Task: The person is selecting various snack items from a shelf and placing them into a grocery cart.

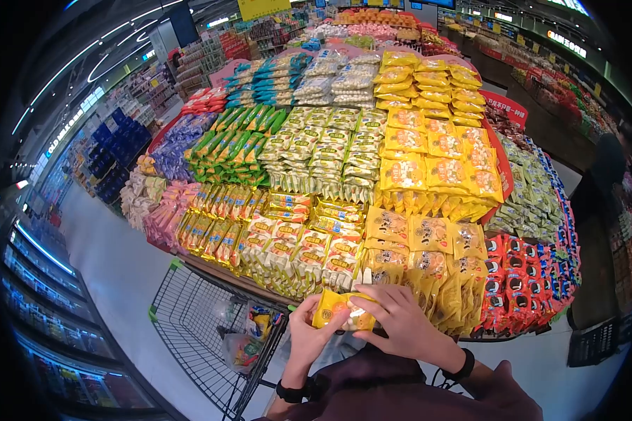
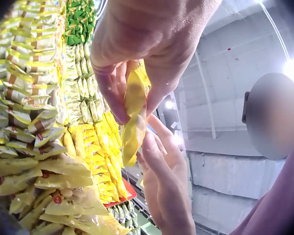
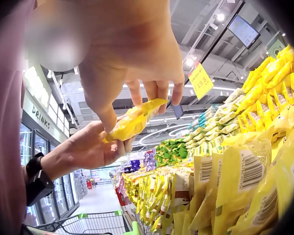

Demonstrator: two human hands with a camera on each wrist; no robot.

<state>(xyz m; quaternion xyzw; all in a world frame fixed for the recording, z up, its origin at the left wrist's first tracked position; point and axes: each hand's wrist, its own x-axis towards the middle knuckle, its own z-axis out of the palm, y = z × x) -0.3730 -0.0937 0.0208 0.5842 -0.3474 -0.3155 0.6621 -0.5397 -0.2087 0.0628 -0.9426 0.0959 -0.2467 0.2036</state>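
We see the left hand [image 1: 306, 338] clamped on the left end of a small yellow packet [image 1: 343, 309], its thumb lying across the front face, and the right hand [image 1: 403, 321] closed on the opposite end, fingers over the upper edge and thumb below. The packet is held in the air between the 2 hands, in front of the person's dark purple top [image 1: 372, 386], which sits at 6 o'clock from it. In the head view its long axis runs roughly from 9 to 3 o'clock, the right end dipping a little. From the left hand the packet lies toward 2 o'clock; from the right hand, toward 10. Neither hand is clearly nearer, since each touches it, so we judge that any turn or pull depends on how the 2 grips share that axis. Whether the wrapper's seams are intact we cannot tell. Farther out, gold packets [image 1: 428, 235] are stacked at about 2 o'clock, white-and-red packets [image 1: 295, 245] at 11, and larger bright yellow packets [image 1: 435, 151] at 1. The wire cart [image 1: 189, 323] stands at 9 o'clock, nearer the left hand, with bagged goods [image 1: 242, 351] inside it toward 8.
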